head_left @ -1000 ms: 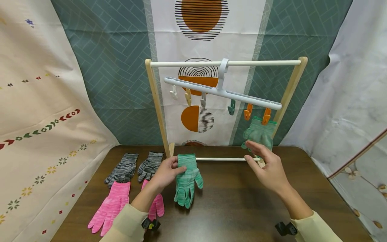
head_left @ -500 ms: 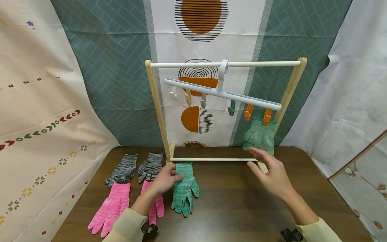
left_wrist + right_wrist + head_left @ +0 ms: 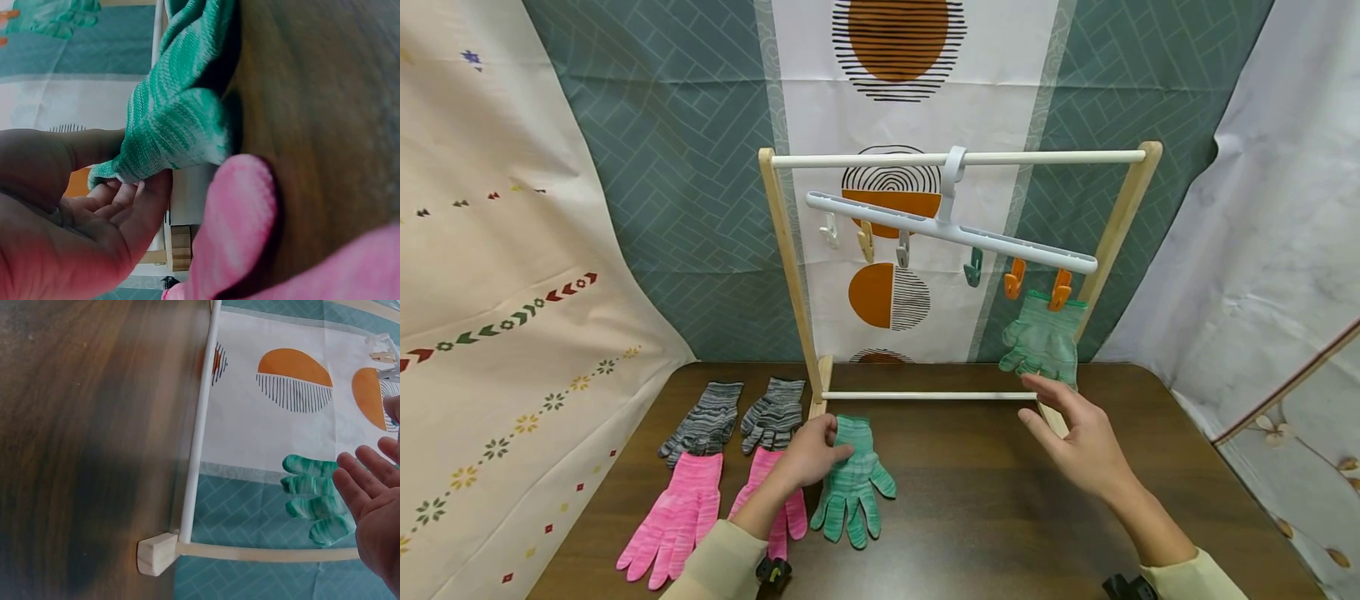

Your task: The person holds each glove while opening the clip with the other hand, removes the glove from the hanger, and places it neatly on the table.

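Observation:
My left hand pinches the cuff edge of a green striped knit glove just over the table, its fingers pointing toward me. In the left wrist view the thumb and fingers close on the glove's edge. My right hand is raised at the right with fingers spread loosely and holds nothing. Just beyond it, a second green glove hangs by its cuff from an orange clip at the right end of a tilted pale hanger. In the right wrist view its fingers show behind my hand.
The hanger hooks over the top bar of a wooden rack, with several other clips along it. Left on the brown table lie two grey striped gloves and two pink gloves; my left forearm crosses one pink glove. Patterned cloth surrounds the table.
My left hand has lowered the green glove toward me and slightly left, and its fingers now fan out near the tabletop. My right hand has drawn slightly down, away from the hanging glove.

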`<control>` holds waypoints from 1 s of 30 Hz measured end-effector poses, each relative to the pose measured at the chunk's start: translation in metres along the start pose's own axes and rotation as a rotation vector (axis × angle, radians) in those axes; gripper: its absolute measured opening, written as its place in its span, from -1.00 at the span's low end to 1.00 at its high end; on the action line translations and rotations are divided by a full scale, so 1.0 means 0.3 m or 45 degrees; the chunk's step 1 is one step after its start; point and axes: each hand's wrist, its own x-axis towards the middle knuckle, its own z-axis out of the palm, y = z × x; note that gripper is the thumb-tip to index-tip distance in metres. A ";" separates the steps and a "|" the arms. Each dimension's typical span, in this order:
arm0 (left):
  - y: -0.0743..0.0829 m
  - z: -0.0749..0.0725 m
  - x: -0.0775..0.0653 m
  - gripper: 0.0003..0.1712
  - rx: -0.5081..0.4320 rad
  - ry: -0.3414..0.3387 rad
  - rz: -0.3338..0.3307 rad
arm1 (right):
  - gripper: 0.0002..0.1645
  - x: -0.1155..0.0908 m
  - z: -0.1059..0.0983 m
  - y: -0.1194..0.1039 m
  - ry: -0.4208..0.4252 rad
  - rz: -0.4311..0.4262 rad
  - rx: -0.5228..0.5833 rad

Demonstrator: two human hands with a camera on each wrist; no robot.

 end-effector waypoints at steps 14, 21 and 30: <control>-0.012 0.007 -0.007 -0.62 0.160 0.064 -0.057 | -0.34 -0.033 -0.014 0.029 0.036 0.005 0.016; -0.016 0.010 0.000 -0.53 0.183 0.099 -0.044 | -0.35 -0.045 -0.031 0.037 0.052 0.030 -0.026; -0.011 0.000 -0.017 -0.43 0.233 0.143 -0.033 | -0.34 -0.048 -0.060 0.038 0.067 0.041 -0.057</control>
